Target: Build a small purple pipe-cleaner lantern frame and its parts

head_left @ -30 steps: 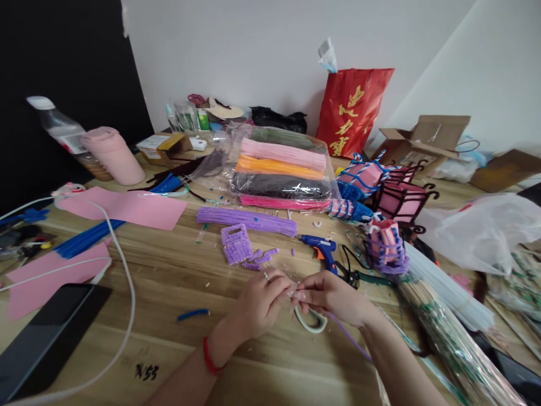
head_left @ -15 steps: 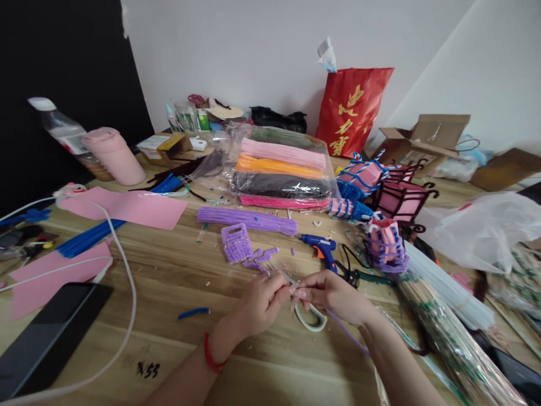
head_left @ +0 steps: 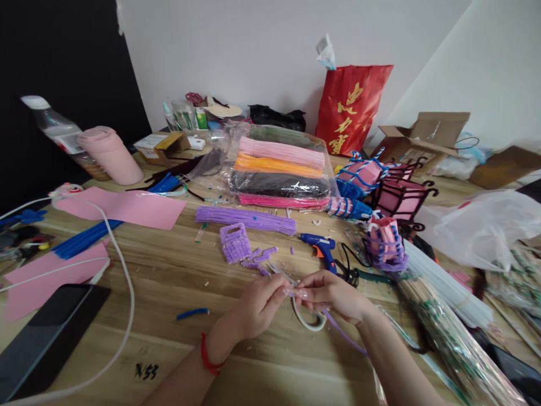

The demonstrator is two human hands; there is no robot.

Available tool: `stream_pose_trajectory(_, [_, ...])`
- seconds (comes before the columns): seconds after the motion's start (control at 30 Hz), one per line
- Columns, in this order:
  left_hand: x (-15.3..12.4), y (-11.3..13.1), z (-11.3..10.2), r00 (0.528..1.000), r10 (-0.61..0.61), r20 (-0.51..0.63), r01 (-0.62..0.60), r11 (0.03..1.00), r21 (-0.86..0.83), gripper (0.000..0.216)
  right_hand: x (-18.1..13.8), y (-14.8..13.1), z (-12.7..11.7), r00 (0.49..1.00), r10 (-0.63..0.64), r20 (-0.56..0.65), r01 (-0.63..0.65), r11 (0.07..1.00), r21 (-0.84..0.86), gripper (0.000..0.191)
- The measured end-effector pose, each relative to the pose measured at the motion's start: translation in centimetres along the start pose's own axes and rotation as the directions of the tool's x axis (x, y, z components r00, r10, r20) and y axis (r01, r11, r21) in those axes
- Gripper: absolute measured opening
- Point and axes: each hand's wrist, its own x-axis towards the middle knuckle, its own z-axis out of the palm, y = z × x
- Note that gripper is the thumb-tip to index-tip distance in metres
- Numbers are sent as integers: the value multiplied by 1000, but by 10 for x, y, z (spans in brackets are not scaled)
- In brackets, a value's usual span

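Observation:
My left hand (head_left: 262, 301) and my right hand (head_left: 332, 293) meet fingertip to fingertip over the table, both closed in a pinch. Between them is a purple pipe cleaner (head_left: 344, 332), whose long tail trails out below my right hand toward the forearm. The pinched end is mostly covered by my fingers. Scissors (head_left: 311, 326) with white handles lie beneath my hands, blades pointing away. Just beyond are a purple pipe-cleaner panel (head_left: 235, 243) and several short folded purple pieces (head_left: 264, 255). A bundle of purple pipe cleaners (head_left: 245, 220) lies farther back.
A blue glue gun (head_left: 319, 247) and green-handled pliers (head_left: 372, 277) lie beyond my right hand. Small pipe-cleaner lanterns (head_left: 386, 239) stand at right, near bundled sticks (head_left: 448, 327). On the left are a phone (head_left: 51, 332), a white cable (head_left: 129, 293) and pink sheets (head_left: 127, 207).
Both hands stay together at nearly the same spot, with fingers shifting slightly on the purple pipe cleaner. The whole view has moved a little.

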Motion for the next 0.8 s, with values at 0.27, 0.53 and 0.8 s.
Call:
stream_pose_trajectory(0.27, [1,0,3,998,-51,-36,49,998,-45,28,2,1,4,1000,-4,7,3,992,126,29])
stream_pose_trajectory(0.53, [4,-10,15,938,-198,-283,176,979,-103,28,0,11,13,995,-93,-26,97,974,206,33])
stream_pose_trajectory(0.8, [8,-3,24,875,-410,-257,274,857,-436,31,9,28,33,996,-93,-9,93,988,126,36])
